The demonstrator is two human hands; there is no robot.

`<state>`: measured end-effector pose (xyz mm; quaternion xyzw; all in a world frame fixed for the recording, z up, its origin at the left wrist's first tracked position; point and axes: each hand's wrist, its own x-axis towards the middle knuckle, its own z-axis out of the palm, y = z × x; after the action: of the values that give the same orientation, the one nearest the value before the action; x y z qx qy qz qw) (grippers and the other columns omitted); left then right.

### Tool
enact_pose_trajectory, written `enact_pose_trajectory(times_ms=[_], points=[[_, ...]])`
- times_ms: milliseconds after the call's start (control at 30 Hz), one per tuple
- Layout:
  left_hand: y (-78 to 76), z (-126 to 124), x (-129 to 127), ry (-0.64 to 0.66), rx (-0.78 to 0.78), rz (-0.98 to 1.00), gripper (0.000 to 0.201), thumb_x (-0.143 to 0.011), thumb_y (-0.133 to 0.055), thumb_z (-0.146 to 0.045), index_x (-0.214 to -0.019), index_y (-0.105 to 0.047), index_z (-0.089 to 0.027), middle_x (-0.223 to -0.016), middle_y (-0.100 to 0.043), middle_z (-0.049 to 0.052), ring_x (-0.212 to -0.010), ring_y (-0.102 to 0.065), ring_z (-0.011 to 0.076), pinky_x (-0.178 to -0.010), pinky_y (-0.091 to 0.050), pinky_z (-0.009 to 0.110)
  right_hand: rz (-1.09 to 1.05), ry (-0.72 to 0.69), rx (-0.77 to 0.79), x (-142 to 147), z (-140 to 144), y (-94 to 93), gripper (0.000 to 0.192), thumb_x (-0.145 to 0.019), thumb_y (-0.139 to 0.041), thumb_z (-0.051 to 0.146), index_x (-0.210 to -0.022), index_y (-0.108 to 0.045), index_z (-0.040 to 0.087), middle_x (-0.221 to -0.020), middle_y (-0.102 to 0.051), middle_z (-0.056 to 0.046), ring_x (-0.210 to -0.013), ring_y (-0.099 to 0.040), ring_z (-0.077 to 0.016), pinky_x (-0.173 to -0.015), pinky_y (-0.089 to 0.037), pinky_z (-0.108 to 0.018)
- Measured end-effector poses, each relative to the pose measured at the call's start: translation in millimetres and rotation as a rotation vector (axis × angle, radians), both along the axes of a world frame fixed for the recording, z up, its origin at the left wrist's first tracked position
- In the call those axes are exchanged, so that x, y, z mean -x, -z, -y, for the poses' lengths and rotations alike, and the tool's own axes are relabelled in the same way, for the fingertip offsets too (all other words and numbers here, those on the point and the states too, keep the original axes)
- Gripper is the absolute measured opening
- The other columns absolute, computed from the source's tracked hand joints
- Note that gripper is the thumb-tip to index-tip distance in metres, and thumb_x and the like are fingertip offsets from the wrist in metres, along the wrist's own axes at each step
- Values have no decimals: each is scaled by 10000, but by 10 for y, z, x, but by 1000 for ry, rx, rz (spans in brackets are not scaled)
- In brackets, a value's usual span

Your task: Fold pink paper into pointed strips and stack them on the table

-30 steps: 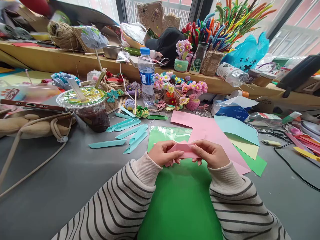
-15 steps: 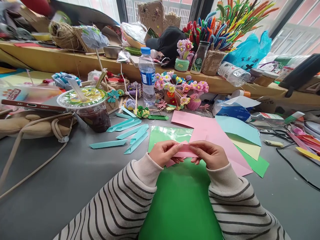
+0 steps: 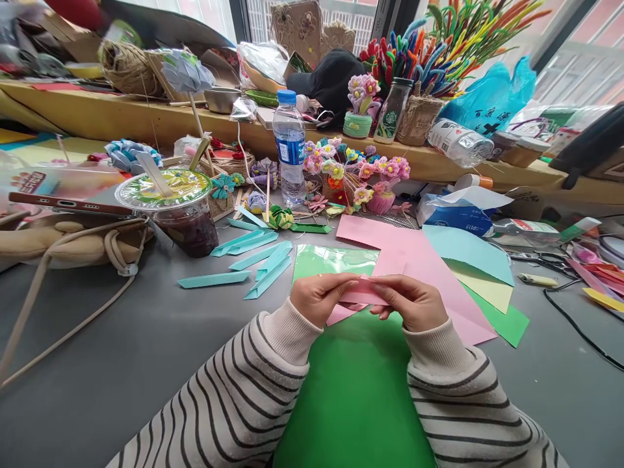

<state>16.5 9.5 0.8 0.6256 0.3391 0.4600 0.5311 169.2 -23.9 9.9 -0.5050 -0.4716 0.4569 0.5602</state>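
Pink paper, a folded strip, sits pinched between my two hands just above the green sheet in front of me. My left hand grips its left end with thumb over curled fingers, closed tight on it; my right hand clamps the right end the same way. Just beyond my knuckles lie a glossy green packet and a fan of loose sheets, pink, pale blue, yellow and green, overlapping one another. To the left, folded teal strips are scattered near a sealed drink cup with a straw. A water bottle with a blue cap stands behind them, beside small pots of pipe-cleaner flowers. The table is grey; behind it runs a wooden ledge crowded with twine, a basket of coloured pipe cleaners and a blue plastic bag bearing print I cannot read. Windows run behind the ledge.
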Motion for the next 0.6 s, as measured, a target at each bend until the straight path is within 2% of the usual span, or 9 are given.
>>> enact_pose_trajectory(times_ms=[133, 200, 367, 467, 600], points=[[-52, -11, -12, 41, 235, 51, 228, -657, -570, -297, -803, -652, -142, -818, -660, 36, -625, -623, 152, -596, -524, 233, 25, 11, -7, -7, 6, -6, 90, -622, -634, 214, -701, -663, 182, -617, -652, 2, -409, -592, -111, -368, -505, -193], [-76, -18, -13, 79, 324, 59, 276, -649, -571, -341, -797, -643, -120, -746, -662, 38, -602, -621, 157, -582, -520, 242, 36, 15, -8, -11, 8, -11, 87, -627, -630, 212, -702, -662, 182, -641, -659, -4, -413, -593, -113, -372, -511, -204], [-85, -25, -14, 161, 423, 30, 404, -669, -501, -458, -775, -604, -81, -535, -618, 38, -483, -597, 151, -472, -494, 241, 43, -15, -28, -23, 8, 11, 90, -636, -623, 208, -713, -666, 189, -569, -650, 4, -426, -598, -120, -394, -517, -211], [-88, -29, -15, 182, 456, 8, 406, -667, -500, -465, -741, -594, -77, -501, -600, 35, -440, -579, 136, -433, -475, 226, 56, -40, -59, -39, 4, 42, 98, -647, -614, 213, -726, -670, 202, -567, -649, 6, -434, -596, -117, -409, -513, -212], [-103, -36, -10, 199, 501, 25, 364, -643, -556, -419, -775, -595, -82, -531, -612, 33, -495, -595, 133, -497, -484, 222, 77, -67, -88, -56, -2, 51, 100, -657, -601, 204, -728, -671, 210, -597, -648, 6, -445, -591, -112, -397, -492, -204]])
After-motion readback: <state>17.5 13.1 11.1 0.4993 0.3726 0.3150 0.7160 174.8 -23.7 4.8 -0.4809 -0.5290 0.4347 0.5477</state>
